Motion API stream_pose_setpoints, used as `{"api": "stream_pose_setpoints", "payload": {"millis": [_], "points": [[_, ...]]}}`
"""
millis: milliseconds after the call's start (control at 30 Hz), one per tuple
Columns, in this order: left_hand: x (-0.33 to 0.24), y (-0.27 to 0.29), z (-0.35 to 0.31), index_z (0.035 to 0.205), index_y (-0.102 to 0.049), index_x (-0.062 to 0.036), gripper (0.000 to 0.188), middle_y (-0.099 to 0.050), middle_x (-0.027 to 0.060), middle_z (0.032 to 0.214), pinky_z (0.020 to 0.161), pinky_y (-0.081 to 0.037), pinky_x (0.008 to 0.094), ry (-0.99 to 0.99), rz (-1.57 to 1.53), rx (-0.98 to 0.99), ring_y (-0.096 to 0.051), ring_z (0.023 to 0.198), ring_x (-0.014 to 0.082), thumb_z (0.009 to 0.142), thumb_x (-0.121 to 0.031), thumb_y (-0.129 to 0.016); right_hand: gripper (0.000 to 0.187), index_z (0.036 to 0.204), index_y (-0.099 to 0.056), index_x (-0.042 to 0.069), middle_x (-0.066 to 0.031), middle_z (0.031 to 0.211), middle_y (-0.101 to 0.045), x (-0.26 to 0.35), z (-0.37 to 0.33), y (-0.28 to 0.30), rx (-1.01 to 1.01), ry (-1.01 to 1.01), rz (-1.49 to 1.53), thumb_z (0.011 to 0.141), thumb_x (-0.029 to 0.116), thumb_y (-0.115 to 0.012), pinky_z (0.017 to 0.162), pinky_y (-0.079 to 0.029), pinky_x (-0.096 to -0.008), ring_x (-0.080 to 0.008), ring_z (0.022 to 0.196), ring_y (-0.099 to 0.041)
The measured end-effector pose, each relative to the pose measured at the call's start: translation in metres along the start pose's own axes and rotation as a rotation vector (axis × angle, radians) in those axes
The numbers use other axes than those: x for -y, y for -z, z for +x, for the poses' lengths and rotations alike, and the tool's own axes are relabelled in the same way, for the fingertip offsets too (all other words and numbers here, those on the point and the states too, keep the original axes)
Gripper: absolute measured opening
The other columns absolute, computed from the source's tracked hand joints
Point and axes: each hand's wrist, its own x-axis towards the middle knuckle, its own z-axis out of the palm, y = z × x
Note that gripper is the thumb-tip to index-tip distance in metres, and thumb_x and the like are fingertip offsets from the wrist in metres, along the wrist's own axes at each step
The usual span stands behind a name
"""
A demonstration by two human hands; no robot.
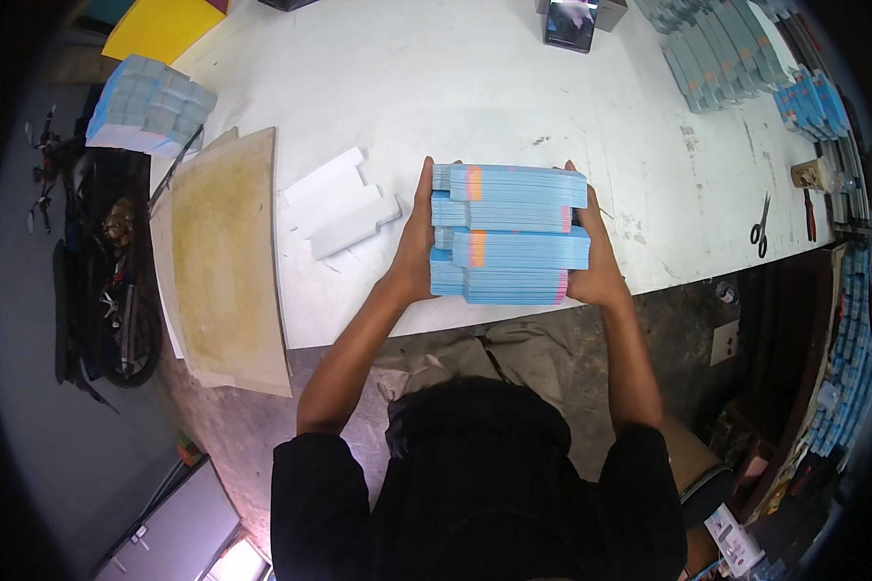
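Note:
Between my two hands is a block of light blue flat-folded cartons (513, 250), made of several bundles with pink and orange bands along their edges. The bundles alternate in offset, so their ends do not line up. My left hand (416, 254) presses against the left end, and my right hand (598, 259) against the right end. Both grip the block at the table's front edge; some fingers are hidden behind it. Just left of my left hand lie white folded carton pieces (354, 225) on the white table (407, 87).
Stained boards (225, 261) lie at the table's left edge, beside a stack of blue cartons (150, 105). Scissors (763, 228) and a cup (810, 174) are at the right. More carton stacks (722, 58) stand far right, and a phone (571, 24) at the back.

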Motion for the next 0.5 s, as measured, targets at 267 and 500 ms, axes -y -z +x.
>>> {"api": "stream_pose_setpoints", "payload": {"millis": [267,500], "points": [[-0.051,0.038,0.048,0.157,-0.039,0.0048,0.123,-0.060,0.0242,0.143,0.116,-0.046,0.0443,0.144,-0.055,0.126,-0.059,0.136,0.0371,0.060,-0.035,-0.103,0.089,0.141,-0.053,-0.012,-0.0238,0.131,-0.067,0.046,0.014,0.011,0.052,-0.182,0.107,0.078,0.035,-0.094,0.097,-0.057,-0.0416,-0.0333,0.117,-0.069],[-0.068,0.060,0.160,0.125,-0.069,0.0125,0.081,-0.075,0.0252,0.112,0.091,-0.056,0.0355,0.681,0.119,0.912,-0.073,0.104,0.0323,0.065,-0.035,-0.096,0.081,0.151,-0.043,-0.013,-0.0232,0.136,-0.064,0.070,-0.048,-0.050,-0.068,-0.841,1.014,0.095,0.031,-0.082,0.104,-0.056,-0.0421,-0.0294,0.123,-0.066]]}}
